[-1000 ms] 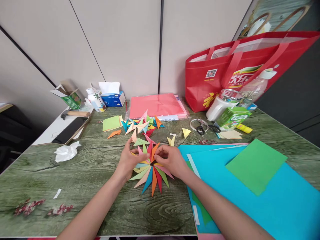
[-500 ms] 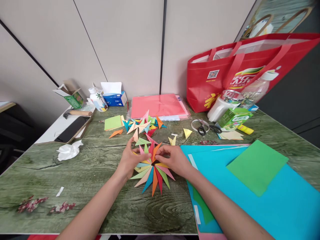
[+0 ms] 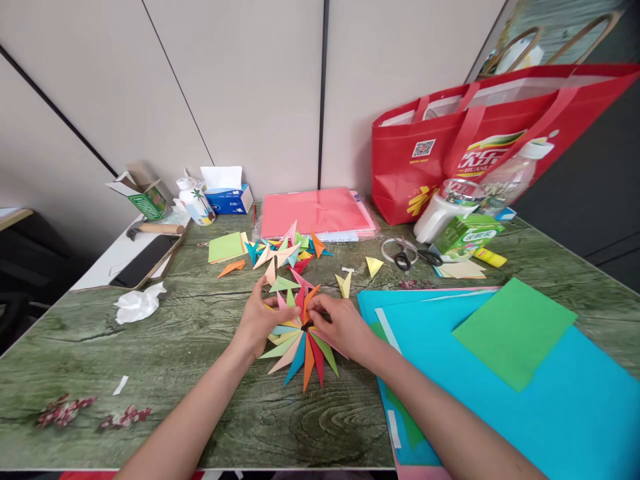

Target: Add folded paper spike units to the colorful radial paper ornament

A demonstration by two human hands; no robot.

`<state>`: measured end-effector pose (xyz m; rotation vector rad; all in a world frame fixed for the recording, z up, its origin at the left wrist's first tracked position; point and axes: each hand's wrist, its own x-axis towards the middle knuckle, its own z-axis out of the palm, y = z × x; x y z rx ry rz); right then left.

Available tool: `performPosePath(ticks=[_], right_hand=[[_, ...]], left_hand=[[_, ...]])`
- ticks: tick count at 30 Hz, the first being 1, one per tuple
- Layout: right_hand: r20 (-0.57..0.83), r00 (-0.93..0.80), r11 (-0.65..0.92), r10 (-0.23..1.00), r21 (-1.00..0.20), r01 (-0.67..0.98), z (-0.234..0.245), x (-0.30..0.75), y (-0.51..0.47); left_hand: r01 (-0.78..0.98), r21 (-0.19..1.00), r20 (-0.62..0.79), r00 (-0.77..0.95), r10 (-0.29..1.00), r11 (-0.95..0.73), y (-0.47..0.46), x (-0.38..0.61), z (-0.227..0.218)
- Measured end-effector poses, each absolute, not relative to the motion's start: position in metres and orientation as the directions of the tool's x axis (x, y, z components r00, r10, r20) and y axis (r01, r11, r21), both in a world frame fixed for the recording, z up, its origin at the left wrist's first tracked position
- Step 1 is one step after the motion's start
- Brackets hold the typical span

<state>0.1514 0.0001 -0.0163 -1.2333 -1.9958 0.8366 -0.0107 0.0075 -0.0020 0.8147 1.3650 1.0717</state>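
Observation:
A many-coloured paper star [image 3: 300, 343] made of folded pointed pieces lies on the green wood-pattern table [image 3: 175, 360]. My left hand [image 3: 260, 317] grips its left side, fingers curled round the points. My right hand [image 3: 340, 327] pinches a piece near the star's centre, at the orange point. Just beyond the star sits a pile of loose folded paper points [image 3: 287, 250], with two yellow pieces [image 3: 357, 275] to its right.
Large blue sheets [image 3: 500, 393] with a green sheet [image 3: 513, 330] cover the right. Behind are pink paper [image 3: 315, 210], scissors [image 3: 413, 255], a red bag [image 3: 480, 140], a green carton [image 3: 467, 233], a tissue box [image 3: 225, 193], a phone [image 3: 145, 260], and a crumpled tissue [image 3: 137, 303].
My right hand has slid a little left toward the star's centre, and its fingers have closed tighter on a piece. The left hand stays in place on the star.

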Motion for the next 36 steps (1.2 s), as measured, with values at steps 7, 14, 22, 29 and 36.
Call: performPosePath(ticks=[7, 14, 22, 29, 36], right_hand=[[0.164, -0.335, 0.319, 0.928, -0.814, 0.485, -0.008, 0.156, 0.002], [0.157, -0.38, 0.305, 0.912, -0.878, 0.369, -0.002, 0.162, 0.005], [0.169, -0.407, 0.366, 0.898, -0.8, 0.476, 0.0, 0.163, 0.004], [0.208, -0.431, 0.423, 0.878, -0.758, 0.496, -0.002, 0.163, 0.005], [0.24, -0.469, 0.469, 0.85, -0.751, 0.465, -0.003, 0.166, 0.006]], left_hand=[[-0.118, 0.935, -0.347, -0.108, 0.932, 0.334, 0.008, -0.011, -0.002], [-0.089, 0.94, -0.337, -0.101, 0.936, 0.329, 0.007, -0.011, 0.001], [-0.096, 0.937, -0.344, -0.076, 0.936, 0.337, 0.007, -0.012, 0.0], [-0.08, 0.937, -0.344, -0.068, 0.936, 0.339, 0.008, -0.013, -0.002], [-0.089, 0.931, -0.36, -0.077, 0.93, 0.354, 0.007, -0.011, 0.0]])
